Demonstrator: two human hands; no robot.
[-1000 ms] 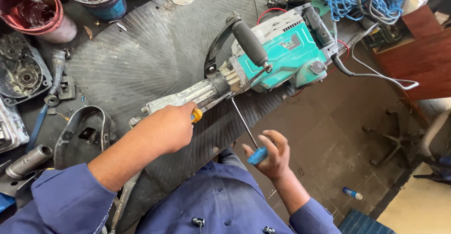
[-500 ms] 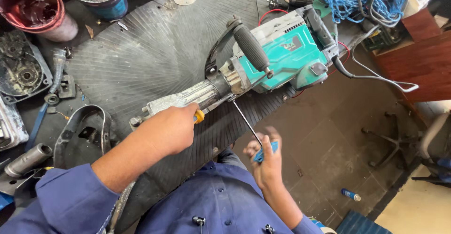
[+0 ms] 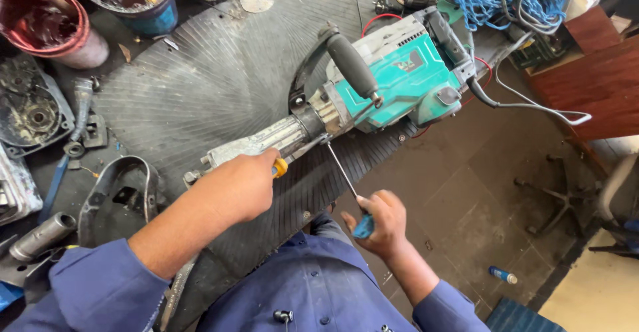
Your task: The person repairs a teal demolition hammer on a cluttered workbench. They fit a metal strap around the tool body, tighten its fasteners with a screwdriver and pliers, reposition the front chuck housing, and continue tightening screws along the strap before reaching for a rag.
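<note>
Head view showed our left hand [image 3: 236,189] closed on a yellow-handled tool [image 3: 280,167] against the demolition hammer [image 3: 373,92]. Just below the hammer, our right hand [image 3: 379,222] gripped a blue-handled screwdriver [image 3: 346,184], tip at its body.

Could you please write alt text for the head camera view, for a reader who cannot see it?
A person in blue sleeves works on a teal demolition hammer lying on a ribbed black mat. The left hand grips a yellow-handled tool by the hammer's metal nose; the right hand holds a blue-handled screwdriver pointed at the housing. Greasy parts and tubs lie around.
</note>
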